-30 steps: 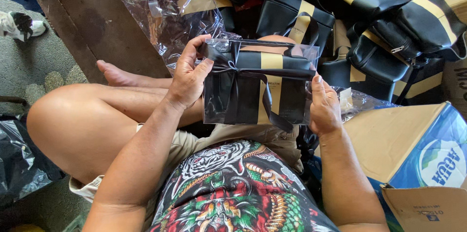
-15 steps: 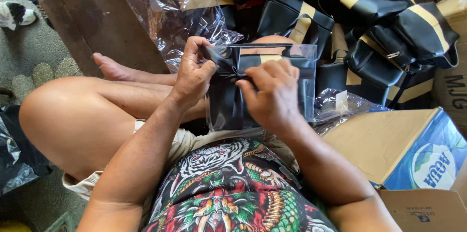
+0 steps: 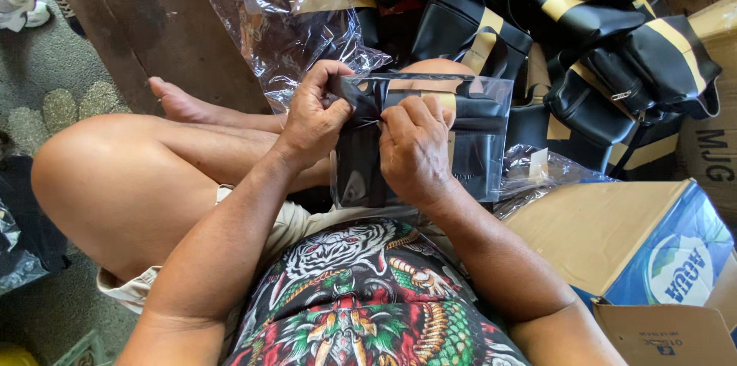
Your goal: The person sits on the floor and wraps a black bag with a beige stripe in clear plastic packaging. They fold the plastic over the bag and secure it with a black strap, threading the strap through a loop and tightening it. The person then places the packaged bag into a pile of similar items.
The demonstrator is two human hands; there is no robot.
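Watching from the head view: the black-and-tan pouch (image 3: 461, 132), already inside its clear plastic sleeve (image 3: 495, 158), is held upright over the lap, close to the chest, I judge so both hands can work its top left corner. Left hand (image 3: 311, 124): grip closed, thumb and fingers pinching the sleeve's upper corner. Right hand (image 3: 414, 152): grip narrow, fingertips (image 3: 391, 116) pressing the film against the pouch just beside the left thumb. A loose empty bag (image 3: 284, 20) lies on the wooden floor (image 3: 138, 20) beyond. Finished pouches (image 3: 606, 20) are piled near; a cardboard box (image 3: 614, 235) sits at the right.
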